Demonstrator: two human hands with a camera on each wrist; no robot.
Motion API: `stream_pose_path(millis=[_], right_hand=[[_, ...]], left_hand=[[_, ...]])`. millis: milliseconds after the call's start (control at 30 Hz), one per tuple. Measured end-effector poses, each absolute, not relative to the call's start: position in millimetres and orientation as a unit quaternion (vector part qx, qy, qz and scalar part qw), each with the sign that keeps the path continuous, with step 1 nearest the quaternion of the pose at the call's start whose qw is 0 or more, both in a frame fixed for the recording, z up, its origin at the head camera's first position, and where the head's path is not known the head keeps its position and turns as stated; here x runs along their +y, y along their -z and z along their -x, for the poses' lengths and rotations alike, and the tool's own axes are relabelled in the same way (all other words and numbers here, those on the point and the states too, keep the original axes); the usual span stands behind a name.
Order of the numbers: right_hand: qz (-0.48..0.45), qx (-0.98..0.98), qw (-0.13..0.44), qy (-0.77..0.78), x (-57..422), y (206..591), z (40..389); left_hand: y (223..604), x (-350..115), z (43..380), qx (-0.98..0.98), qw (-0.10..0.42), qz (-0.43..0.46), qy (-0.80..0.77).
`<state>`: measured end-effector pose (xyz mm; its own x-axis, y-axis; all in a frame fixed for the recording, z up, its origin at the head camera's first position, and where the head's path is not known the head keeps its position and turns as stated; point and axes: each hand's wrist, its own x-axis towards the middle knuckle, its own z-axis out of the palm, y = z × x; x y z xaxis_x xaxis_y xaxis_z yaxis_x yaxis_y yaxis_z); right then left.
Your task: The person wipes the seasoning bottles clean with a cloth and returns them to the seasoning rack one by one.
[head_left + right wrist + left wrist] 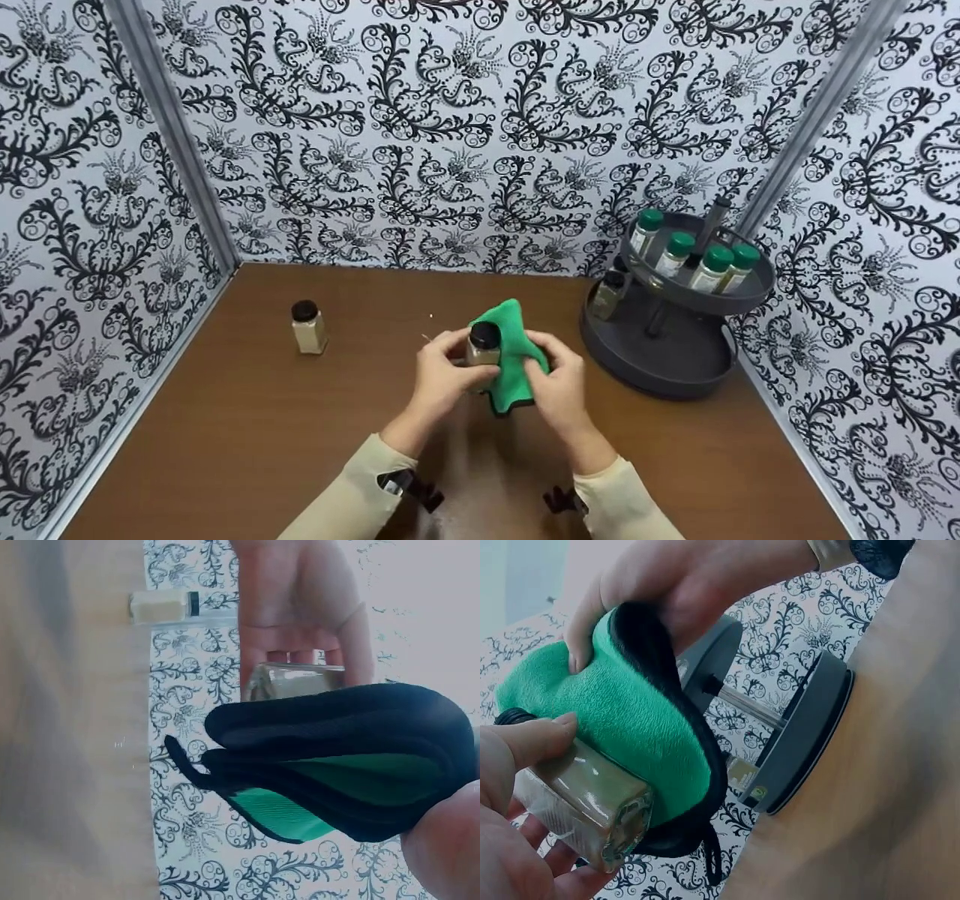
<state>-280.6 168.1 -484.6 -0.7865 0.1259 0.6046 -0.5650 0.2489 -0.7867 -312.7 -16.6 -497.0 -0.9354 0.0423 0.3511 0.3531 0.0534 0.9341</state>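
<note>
My left hand grips a clear spice jar with a black lid and pale brown contents. In the left wrist view the jar lies tilted, its thumb side near the lid and its glass base toward the camera. A green cloth with a dark edging is pinched in my right hand, thumb on its near face. The folded cloth is up against the jar's side. In the right wrist view the cloth's dark edge hides much of the jar.
A second black-lidded jar stands on the table at the left. At the right, a dark two-tier round rack carries several green-capped jars on top and black-lidded jars below. Patterned panels enclose the table's back and sides.
</note>
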Motion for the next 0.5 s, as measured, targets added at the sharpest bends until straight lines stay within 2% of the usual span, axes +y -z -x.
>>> stream_pose_path(millis=[100, 333, 400, 500], right_hand=[[-0.150, -0.760, 0.279, -0.567, 164, 490, 282], [-0.129, -0.807, 0.151, -0.556, 159, 507, 292], [-0.124, -0.792, 0.150, -0.579, 160, 505, 292], [-0.129, -0.757, 0.200, -0.608, 162, 498, 288]], left_hand=[[494, -18, 312, -0.715, 0.124, 0.133, 0.675], [492, -21, 314, -0.720, 0.146, 0.121, 0.668], [494, -20, 315, -0.719, 0.143, 0.124, 0.669], [499, -16, 314, -0.718, 0.137, 0.131, 0.670]])
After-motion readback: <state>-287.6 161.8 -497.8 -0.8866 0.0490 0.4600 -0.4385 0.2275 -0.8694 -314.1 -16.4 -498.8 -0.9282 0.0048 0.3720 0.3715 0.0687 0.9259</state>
